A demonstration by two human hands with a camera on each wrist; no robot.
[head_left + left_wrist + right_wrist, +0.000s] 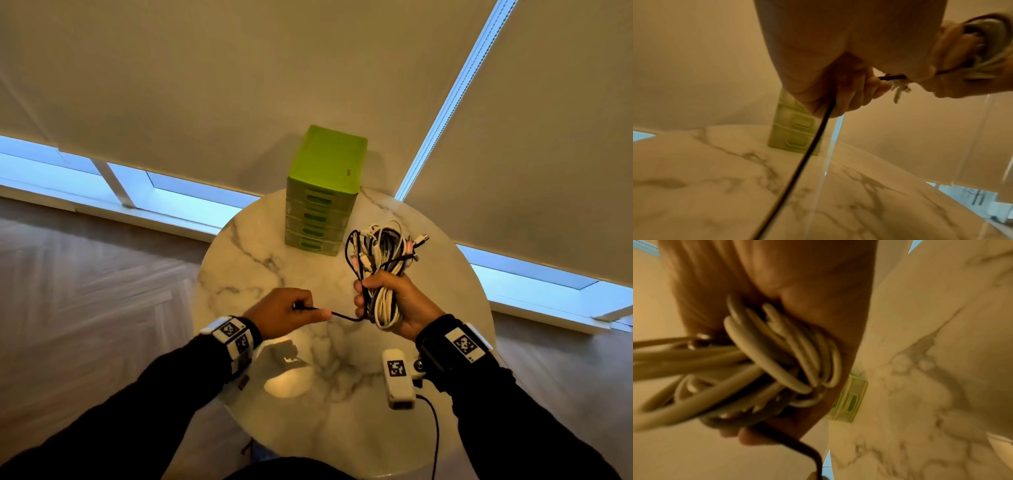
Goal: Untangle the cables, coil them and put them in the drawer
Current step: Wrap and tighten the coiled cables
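Observation:
My right hand (387, 301) grips a tangled bundle of white, black and pink cables (380, 253) above the round marble table (246, 260); the loops stick up past the fingers and hang below the palm. In the right wrist view the white cable loops (777, 360) fill the palm. My left hand (291, 310) pinches one black cable (339, 315) that runs taut sideways out of the bundle. In the left wrist view this black cable (809, 146) passes down through the curled fingers (851, 97). A green drawer unit (322, 195) with all drawers closed stands at the table's far side.
A white tagged device (397, 377) with a black lead (435, 431) lies on the table near my right wrist. Behind the table are roller blinds and low windows; wooden floor lies to the left. The marble between my hands and the drawers is bare.

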